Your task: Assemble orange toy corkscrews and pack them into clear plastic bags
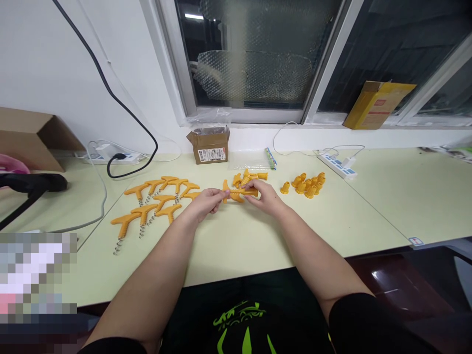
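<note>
Between my two hands, low over the table, lies a yellow T-handled corkscrew (235, 192), held sideways. My left hand (206, 202) pinches it near the crosspiece. On its other end, my right hand (268, 197) grips a yellow plastic sleeve (251, 192) that covers the tip, so no metal spiral shows there. Just behind my fingers is a small heap of yellow pieces (256, 176), partly hidden. Several corkscrews (143, 210) with bare metal spirals lie to the left. Off to the right, several loose yellow sleeves (301, 187) stand in a cluster.
A small open cardboard box (210, 147) and a clear plastic bag (249, 160) are by the wall. Power strips (337, 164) with cables sit at both sides. A black cable (106, 83) hangs at the left, near a larger box (29, 137). A yellow package (379, 105) leans against the window.
</note>
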`<state>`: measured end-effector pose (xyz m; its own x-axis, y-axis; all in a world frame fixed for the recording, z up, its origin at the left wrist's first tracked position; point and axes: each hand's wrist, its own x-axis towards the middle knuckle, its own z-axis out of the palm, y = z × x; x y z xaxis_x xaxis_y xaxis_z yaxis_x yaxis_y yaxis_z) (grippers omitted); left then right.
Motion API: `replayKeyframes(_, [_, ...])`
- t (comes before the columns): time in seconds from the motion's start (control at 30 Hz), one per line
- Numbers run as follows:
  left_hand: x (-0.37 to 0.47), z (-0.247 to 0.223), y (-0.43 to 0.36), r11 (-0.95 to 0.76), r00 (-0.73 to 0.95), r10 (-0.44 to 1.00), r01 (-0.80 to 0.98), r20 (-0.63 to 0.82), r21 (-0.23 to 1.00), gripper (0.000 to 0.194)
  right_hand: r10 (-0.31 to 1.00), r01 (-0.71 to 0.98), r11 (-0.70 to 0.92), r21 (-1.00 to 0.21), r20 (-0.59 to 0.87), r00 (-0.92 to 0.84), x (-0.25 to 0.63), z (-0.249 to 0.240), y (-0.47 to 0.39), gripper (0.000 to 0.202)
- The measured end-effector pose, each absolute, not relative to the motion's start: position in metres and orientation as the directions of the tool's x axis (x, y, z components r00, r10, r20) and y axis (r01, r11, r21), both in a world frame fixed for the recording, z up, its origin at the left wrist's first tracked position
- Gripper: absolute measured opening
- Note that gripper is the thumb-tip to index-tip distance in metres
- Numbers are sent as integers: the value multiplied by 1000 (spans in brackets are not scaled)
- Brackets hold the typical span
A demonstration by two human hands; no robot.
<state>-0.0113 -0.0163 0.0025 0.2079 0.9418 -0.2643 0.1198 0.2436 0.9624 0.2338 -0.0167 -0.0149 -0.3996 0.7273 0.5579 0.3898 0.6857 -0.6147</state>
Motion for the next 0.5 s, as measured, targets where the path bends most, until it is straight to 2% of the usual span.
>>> replayKeyframes(0.1, [-8, 0, -15, 252, 157, 951, 106, -267, 962, 42, 696, 418, 718, -556, 582, -421, 232, -15, -16, 14])
replayKeyframes(0.2, [-3, 2, -15, 268, 134, 958, -84, -255, 960, 28, 649, 449, 759, -472, 609, -457, 226, -16, -15, 13])
replayKeyframes(0.33, [2, 4, -16, 338, 131, 941, -320, -312, 885, 14, 601, 487, 788, -377, 643, -475, 214, -19, -17, 15])
replayKeyframes(0.4, [2, 4, -16, 310, 106, 951, -350, -292, 884, 12, 611, 486, 780, -394, 649, -453, 210, -21, -17, 17])
replayKeyframes(0.5, [0, 3, -15, 171, 101, 984, -350, -144, 921, 28, 646, 442, 759, -478, 642, -414, 209, -24, -17, 20])
